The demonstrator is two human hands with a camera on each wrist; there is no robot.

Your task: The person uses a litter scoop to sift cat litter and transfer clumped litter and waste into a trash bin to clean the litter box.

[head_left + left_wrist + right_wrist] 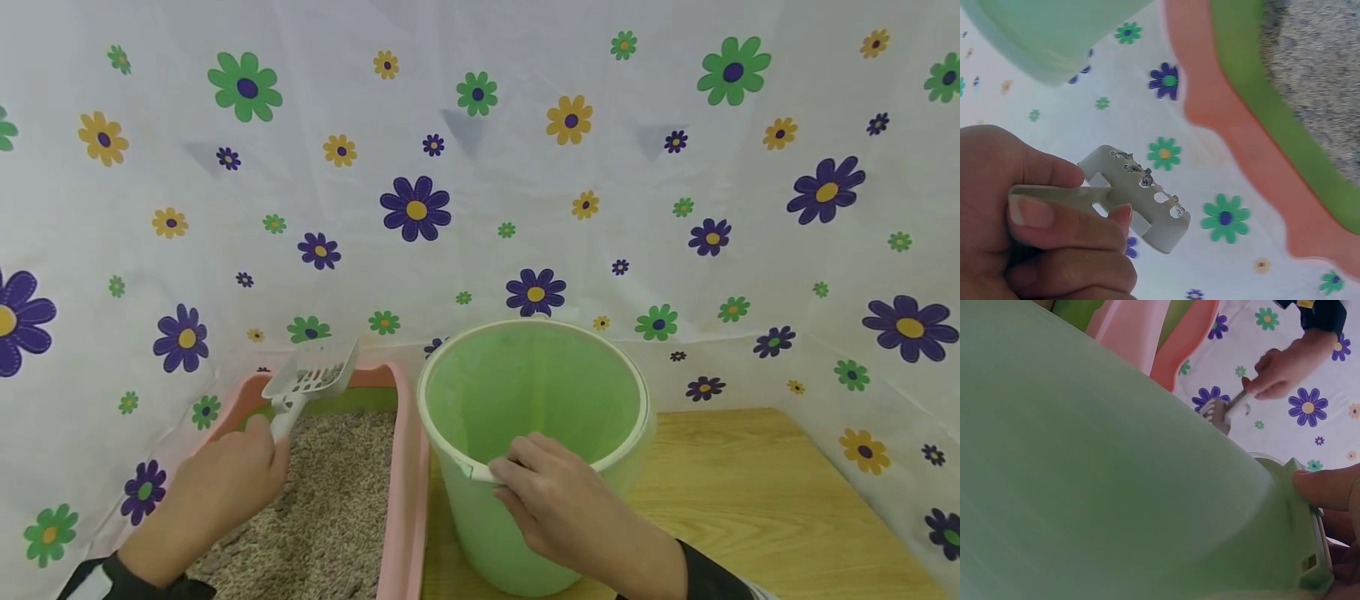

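My left hand grips the handle of a pale slotted litter scoop, raised above the litter box. Some grey clumps show at the scoop's slots in the left wrist view. Grainy litter fills the pink box, which has a green inner wall. On the right, a light green bucket stands upright, its inside visible down to part of the far wall. My right hand pinches the bucket's near rim, beside the handle fitting; the right wrist view shows the thumb on it.
Bucket and litter box stand side by side on a wooden table, whose surface extends right of the bucket. A white flowered sheet hangs behind and along both sides. The bucket's rim rises near the box's right edge.
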